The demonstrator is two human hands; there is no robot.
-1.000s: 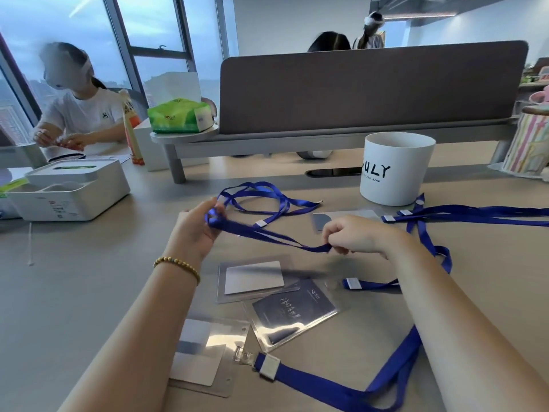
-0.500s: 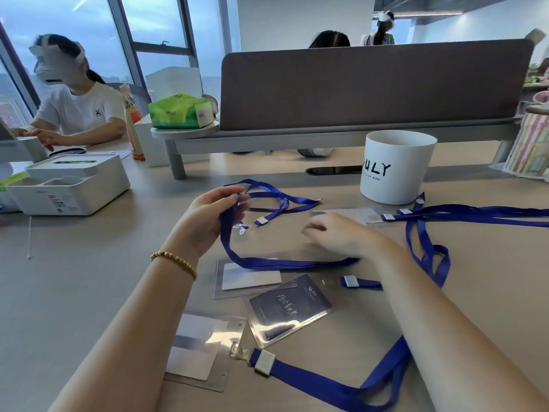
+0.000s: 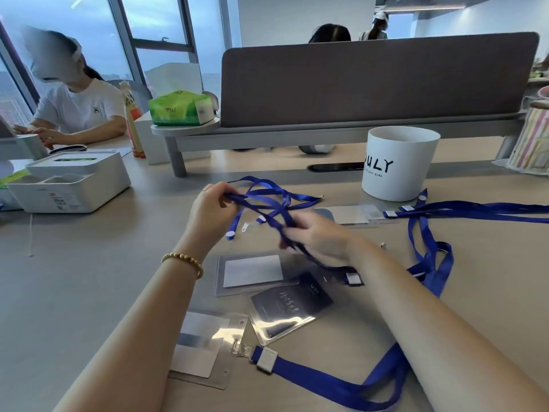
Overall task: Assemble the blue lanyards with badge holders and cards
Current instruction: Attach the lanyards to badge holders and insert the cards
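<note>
My left hand (image 3: 212,211) pinches one end of a blue lanyard (image 3: 267,200) above the table, and my right hand (image 3: 320,237) grips the same strap lower down; the strap's loops hang tangled between them. Below the hands lie a clear badge holder with a white card (image 3: 252,273) and another holder with a dark card (image 3: 289,304). A third holder (image 3: 205,346) near the front edge is clipped to a wide blue lanyard (image 3: 341,385). More blue lanyards (image 3: 475,208) stretch off to the right.
A white cup marked ULY (image 3: 399,163) stands behind the hands at right. A white box (image 3: 68,185) sits at left, a green tissue pack (image 3: 181,108) on a shelf by the grey divider (image 3: 377,81). Another person (image 3: 74,111) works at far left.
Both hands rose and came closer together. The lanyard that drooped onto the table between them is now gathered and lifted, and my right hand has closed round the strap.
</note>
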